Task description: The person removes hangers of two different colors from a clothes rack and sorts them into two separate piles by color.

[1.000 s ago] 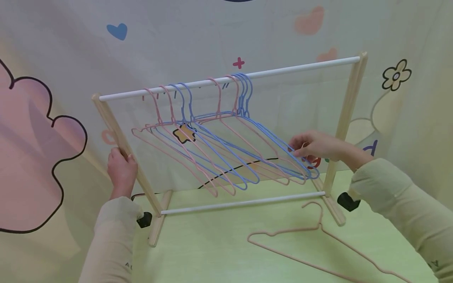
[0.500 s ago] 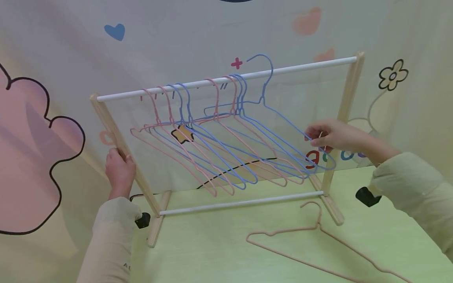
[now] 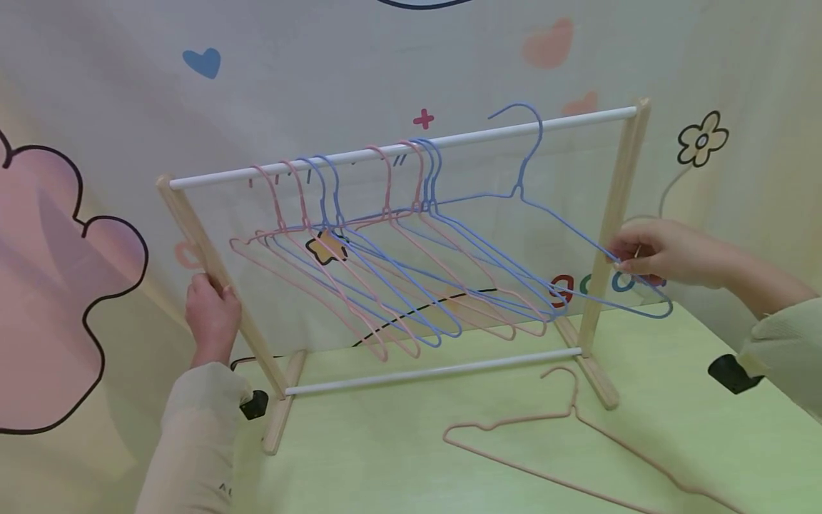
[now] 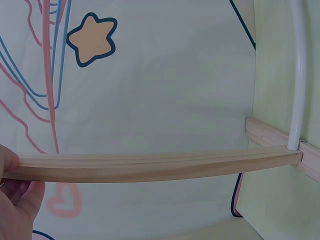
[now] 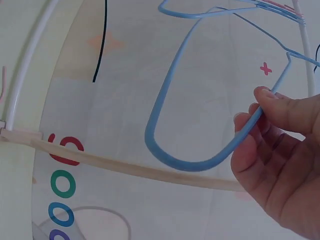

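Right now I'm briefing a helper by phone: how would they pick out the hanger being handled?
Find the wooden rack with the white top rail. Near the rail's right end, one blue hanger is pinched at its shoulder by the right hand. Unlike the bunched pink and blue ones, its hook is off the rail.

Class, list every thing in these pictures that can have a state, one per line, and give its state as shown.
Blue hanger: lifted off the rail, pinched at its shoulder by the right hand.
Hangers on the rail: pink and blue, hooked on, hanging.
Pink hanger: lying flat on the table.
Rack: upright, its wooden side post gripped by the left hand.
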Demonstrator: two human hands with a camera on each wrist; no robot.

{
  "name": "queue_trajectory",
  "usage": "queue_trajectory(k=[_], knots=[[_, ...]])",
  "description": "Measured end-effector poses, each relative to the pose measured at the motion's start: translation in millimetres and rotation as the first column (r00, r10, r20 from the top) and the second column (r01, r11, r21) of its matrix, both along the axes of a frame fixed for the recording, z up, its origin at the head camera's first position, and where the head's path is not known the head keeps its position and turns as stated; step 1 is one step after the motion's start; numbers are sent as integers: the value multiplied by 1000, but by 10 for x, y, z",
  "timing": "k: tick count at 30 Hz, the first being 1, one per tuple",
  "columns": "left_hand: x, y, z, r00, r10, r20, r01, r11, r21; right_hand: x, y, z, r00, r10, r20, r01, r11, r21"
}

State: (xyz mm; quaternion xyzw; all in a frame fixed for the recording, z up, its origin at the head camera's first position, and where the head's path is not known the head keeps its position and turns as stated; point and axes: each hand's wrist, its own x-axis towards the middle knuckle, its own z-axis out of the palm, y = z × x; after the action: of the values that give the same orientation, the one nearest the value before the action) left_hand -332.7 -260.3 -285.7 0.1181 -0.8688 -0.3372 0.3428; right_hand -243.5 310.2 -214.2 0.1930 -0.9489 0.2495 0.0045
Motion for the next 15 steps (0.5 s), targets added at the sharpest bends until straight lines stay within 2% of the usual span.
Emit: queue_trajectory(k=[6,15], knots=[[0,2,-5,1000,-1,-27,1,1000,-14,85,156,-166,1000,-18,15,18,999,33],[-2,-3,-4,1000,2,-1,-2,1000,-8,136,302,-490,996,-21,92,17,999,47]])
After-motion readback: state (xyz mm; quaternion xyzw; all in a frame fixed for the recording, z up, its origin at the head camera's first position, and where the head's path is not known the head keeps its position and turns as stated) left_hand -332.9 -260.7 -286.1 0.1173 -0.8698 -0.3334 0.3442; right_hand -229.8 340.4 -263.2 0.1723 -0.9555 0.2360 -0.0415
